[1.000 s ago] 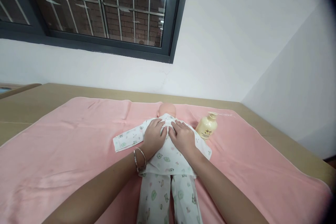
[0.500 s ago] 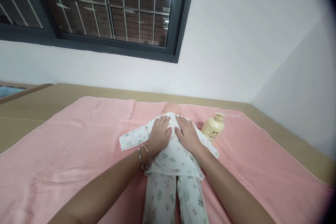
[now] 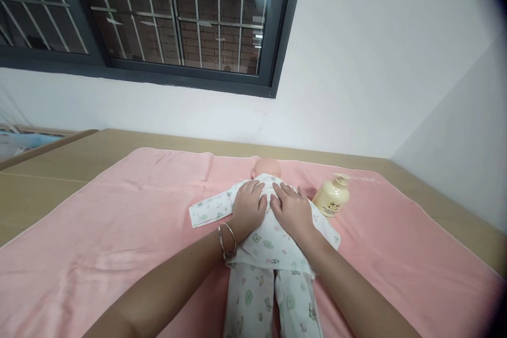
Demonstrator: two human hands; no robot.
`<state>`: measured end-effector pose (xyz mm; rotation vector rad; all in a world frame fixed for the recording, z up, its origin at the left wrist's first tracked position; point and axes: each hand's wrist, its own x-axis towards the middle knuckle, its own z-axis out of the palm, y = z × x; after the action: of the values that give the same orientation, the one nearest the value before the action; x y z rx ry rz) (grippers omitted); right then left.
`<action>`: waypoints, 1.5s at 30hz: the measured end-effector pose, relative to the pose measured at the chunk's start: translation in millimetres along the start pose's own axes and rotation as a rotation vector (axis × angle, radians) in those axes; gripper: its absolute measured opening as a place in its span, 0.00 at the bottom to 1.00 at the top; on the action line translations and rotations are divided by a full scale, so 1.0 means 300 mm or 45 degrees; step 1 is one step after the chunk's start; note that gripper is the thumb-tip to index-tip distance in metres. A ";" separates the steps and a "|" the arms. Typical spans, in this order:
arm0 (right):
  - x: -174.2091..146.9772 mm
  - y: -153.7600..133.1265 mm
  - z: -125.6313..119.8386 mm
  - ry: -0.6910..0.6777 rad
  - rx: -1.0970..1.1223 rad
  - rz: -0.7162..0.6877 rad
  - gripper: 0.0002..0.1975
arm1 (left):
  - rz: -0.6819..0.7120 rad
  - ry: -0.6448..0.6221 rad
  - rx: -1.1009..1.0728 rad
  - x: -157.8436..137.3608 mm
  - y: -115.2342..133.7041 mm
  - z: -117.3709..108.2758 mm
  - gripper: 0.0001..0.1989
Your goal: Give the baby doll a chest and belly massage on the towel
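Observation:
A baby doll with a bald head (image 3: 267,167) lies stretched out, head toward the wall, in a white patterned top (image 3: 265,245) and matching trousers (image 3: 249,301). Whether its front or back is up, I cannot tell. My left hand (image 3: 249,207) rests on the left side of its upper body, fingers extended, a silver bangle (image 3: 226,241) on the wrist. On the other side, my right hand (image 3: 293,210) lies on the top with fingers apart and slightly bent. Neither hand grips anything. Just right of the doll's shoulder stands a pale yellow pump bottle (image 3: 332,198).
A pink blanket (image 3: 130,222) with some creases is spread under the doll on a wooden surface (image 3: 51,179). Behind rises a white wall (image 3: 336,63) with a dark-framed barred window (image 3: 186,71). A bluish item (image 3: 31,140) shows at the far left.
The view has shifted, so everything sits slightly further right and lower. My right hand's fingers have spread and turned a little outward on the doll's top; my left hand stays in place.

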<state>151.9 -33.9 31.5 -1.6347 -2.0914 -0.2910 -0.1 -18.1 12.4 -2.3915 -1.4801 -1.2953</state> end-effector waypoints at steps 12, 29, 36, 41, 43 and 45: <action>0.022 0.027 0.012 -0.111 0.158 -0.103 0.23 | 0.170 -0.121 0.068 0.020 -0.015 -0.011 0.18; 0.018 0.014 0.011 -0.138 0.178 0.108 0.25 | 0.008 -0.143 0.045 0.022 -0.017 0.005 0.19; 0.012 0.013 0.011 -0.132 0.212 0.116 0.25 | 0.003 -0.134 0.029 0.020 -0.030 0.015 0.19; 0.013 0.015 0.013 -0.134 0.209 0.115 0.25 | -0.012 -0.128 0.019 0.019 -0.029 0.015 0.19; 0.012 0.015 0.014 -0.128 0.193 0.115 0.25 | -0.006 -0.121 0.015 0.019 -0.028 0.014 0.20; 0.011 0.013 0.014 -0.118 0.173 0.120 0.25 | -0.002 -0.121 0.009 0.019 -0.028 0.012 0.20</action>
<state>154.1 -28.2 29.0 -1.6876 -2.0450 -0.0414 -2.9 -7.8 10.9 -2.4805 -1.5073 -1.1896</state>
